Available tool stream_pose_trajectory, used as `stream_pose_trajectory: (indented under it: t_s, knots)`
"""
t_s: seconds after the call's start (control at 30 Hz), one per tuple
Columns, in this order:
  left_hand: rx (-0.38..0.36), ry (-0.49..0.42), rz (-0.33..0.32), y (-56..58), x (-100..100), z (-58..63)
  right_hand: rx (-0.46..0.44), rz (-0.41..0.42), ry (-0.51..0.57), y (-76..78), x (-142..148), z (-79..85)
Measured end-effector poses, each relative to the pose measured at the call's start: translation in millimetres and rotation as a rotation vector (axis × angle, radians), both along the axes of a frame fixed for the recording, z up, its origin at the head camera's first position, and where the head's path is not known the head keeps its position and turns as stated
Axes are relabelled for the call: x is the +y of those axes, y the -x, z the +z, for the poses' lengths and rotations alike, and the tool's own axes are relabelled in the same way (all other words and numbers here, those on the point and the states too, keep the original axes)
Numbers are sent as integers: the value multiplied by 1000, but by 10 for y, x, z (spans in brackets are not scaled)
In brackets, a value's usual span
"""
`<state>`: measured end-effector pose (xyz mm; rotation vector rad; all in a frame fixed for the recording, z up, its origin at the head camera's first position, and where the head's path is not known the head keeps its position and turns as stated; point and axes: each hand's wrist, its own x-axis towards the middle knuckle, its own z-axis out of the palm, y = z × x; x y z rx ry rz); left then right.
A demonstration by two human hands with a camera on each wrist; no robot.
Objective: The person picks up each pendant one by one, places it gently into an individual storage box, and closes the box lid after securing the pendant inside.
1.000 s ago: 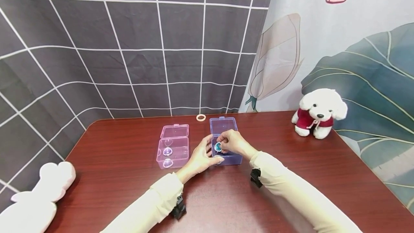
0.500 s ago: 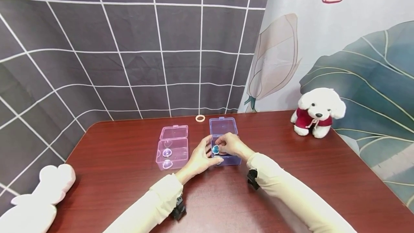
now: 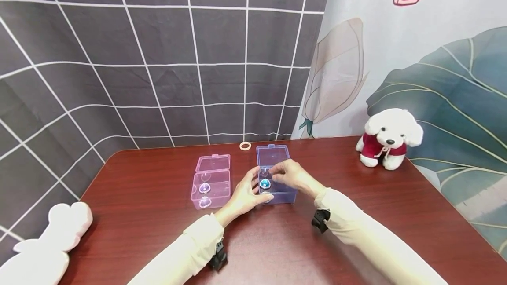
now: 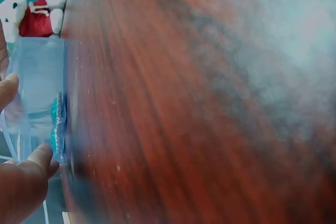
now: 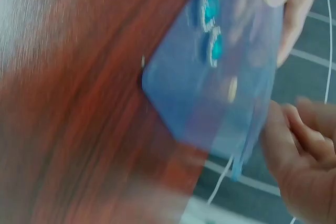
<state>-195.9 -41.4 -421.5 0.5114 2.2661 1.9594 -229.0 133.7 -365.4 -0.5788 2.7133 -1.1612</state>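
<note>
My left hand [image 3: 245, 191] holds the left side of a clear blue plastic box [image 3: 284, 197], with the thumb at its front wall and the fingers along the side. The box's lid [image 3: 272, 155] is flipped back. Inside, toward the left, lies a teal gem ornament [image 3: 265, 184] edged with white beads; in the right wrist view a second teal ornament [image 5: 216, 47] shows beside the first. Over the box's right part is my right hand [image 3: 292, 175], its fingers loosely bent and nothing between them. The left wrist view shows teal low against the box wall [image 4: 39, 72].
Left of my hands stands an open pink box [image 3: 222, 188] with purple beaded ornaments [image 3: 204, 188] in it. A small pale ring [image 3: 245, 146] lies near the table's back edge. A white plush dog [image 3: 390, 137] sits at the right, and a white plush toy [image 3: 51, 241] at the left.
My right hand lowered the teal ornament to the box's left part, let go of it and drew back to the right. My left hand stays at the box.
</note>
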Motion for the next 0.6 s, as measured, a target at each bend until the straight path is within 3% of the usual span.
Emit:
stream_pose_trajectory:
  t_s: [0.13,0.2,0.27,0.43,0.6]
  knots:
    - [13,12,22,11,2,2,32,-240,211,91,160,47]
    - [14,10,28,4,-2,3,-8,-356,325,167,218,28]
    - [6,13,31,-9,-5,-5,-94,-408,373,246,258,-15]
    - [-12,18,29,-22,1,-31,-293,-458,384,411,276,-102]
    - [11,1,26,-20,3,-19,-314,-447,433,439,311,-72]
